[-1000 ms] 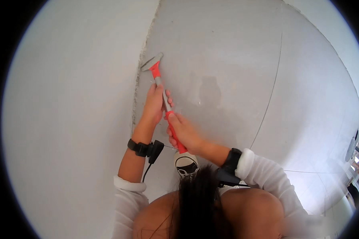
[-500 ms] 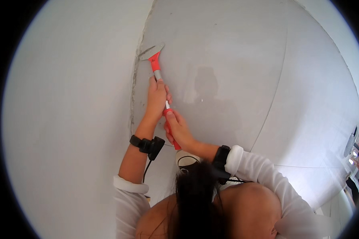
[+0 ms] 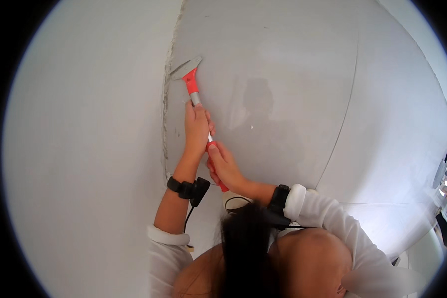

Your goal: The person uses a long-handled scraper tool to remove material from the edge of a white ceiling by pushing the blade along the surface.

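A long-handled scraper (image 3: 190, 81) with a red head, a wide metal blade and a silver shaft slants across the grey floor tile (image 3: 293, 89). Its blade's left end reaches the rough, dirty seam (image 3: 168, 99) where the tile meets the white wall. My left hand (image 3: 197, 126) is wrapped round the shaft below the red head. Lower down, my right hand (image 3: 225, 166) grips the red handle, its fingers closed with the thumb on top. Part of the handle is hidden under both hands.
The white wall (image 3: 84, 139) rises close along my left. A shoe (image 3: 237, 200) and my bent knees are just below the handle. Dark bands with cables sit on both wrists. A small pale speck (image 3: 251, 127) lies on the tile. At the far right edge, another person partly shows.
The scraper and both hands have shifted slightly toward me, the blade edging left along the seam. Both hands keep their grip.
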Demonstrator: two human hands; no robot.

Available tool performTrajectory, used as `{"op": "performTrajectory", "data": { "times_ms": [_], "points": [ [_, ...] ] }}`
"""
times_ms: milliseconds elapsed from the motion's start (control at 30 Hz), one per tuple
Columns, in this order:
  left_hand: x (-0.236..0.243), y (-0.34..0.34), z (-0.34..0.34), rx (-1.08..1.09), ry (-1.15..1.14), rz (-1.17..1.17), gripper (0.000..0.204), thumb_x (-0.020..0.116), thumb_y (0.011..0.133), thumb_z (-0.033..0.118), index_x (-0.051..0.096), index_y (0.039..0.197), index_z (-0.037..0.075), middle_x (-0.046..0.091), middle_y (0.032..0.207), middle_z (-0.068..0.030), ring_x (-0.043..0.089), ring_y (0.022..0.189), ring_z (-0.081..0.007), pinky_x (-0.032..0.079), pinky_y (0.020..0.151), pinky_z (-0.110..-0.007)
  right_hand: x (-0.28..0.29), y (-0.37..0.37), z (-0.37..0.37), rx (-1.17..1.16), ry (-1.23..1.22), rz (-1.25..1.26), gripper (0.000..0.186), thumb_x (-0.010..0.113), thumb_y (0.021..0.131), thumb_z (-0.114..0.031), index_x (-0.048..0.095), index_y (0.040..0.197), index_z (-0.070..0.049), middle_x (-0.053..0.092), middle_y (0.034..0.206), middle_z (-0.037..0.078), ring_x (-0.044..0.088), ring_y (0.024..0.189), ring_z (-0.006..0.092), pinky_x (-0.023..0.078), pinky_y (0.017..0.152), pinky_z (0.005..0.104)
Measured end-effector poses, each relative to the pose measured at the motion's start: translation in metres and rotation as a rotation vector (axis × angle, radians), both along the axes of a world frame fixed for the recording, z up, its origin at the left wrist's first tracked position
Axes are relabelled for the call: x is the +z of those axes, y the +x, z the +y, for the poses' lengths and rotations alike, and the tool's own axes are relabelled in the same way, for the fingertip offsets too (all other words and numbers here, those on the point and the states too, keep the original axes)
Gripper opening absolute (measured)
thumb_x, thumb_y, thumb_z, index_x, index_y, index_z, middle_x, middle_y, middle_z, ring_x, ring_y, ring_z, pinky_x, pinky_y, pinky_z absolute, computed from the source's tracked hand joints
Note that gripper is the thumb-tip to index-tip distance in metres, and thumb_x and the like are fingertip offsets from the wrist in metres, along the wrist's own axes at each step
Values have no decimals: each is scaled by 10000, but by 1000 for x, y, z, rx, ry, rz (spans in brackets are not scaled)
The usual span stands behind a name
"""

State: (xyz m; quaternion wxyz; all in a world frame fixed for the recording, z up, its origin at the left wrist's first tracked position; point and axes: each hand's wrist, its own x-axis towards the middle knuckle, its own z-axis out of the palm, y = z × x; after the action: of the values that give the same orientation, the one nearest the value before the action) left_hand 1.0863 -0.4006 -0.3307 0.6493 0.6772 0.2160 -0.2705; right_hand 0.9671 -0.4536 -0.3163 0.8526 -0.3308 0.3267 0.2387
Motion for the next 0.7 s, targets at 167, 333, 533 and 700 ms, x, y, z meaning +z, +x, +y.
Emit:
{"op": "performTrajectory", "data": {
  "times_ms": [167, 333, 533, 700],
  "points": [
    [1, -8, 0, -15, 24, 3, 226, 354, 1075, 223, 424, 1181, 36, 468, 771, -38, 413, 464, -98, 385, 404, -282, 10, -3, 1, -6, -20, 25, 300, 384, 1090, -378, 450, 1047, -88, 455, 671, 21, 394, 398, 107, 337, 359, 274],
    [8, -3, -1, -11, 40, 26, 293, 370, 1063, 253, 454, 1246, 41, 465, 794, -24, 399, 489, -86, 383, 424, -268, 17, 1, -2, -30, 27, 14, 290, 380, 1090, -368, 441, 1025, -92, 452, 656, 24, 402, 388, 107, 336, 348, 276],
    [8, -4, -4, -34, 87, 23, 265, 352, 1076, 236, 450, 1192, 19, 455, 725, -31, 408, 465, -98, 380, 404, -283, 14, -3, -3, -18, 26, -38, 326, 360, 1091, -396, 449, 1057, -84, 458, 667, 30, 417, 411, 118, 346, 373, 271],
    [14, 9, 0, 3, 63, 16, 295, 374, 1065, 269, 460, 1214, 31, 459, 785, -23, 398, 497, -89, 370, 422, -277, 17, 10, 0, -28, 21, -48, 316, 375, 1089, -386, 442, 1058, -79, 450, 657, 26, 397, 379, 111, 344, 348, 276]
  ]
}}
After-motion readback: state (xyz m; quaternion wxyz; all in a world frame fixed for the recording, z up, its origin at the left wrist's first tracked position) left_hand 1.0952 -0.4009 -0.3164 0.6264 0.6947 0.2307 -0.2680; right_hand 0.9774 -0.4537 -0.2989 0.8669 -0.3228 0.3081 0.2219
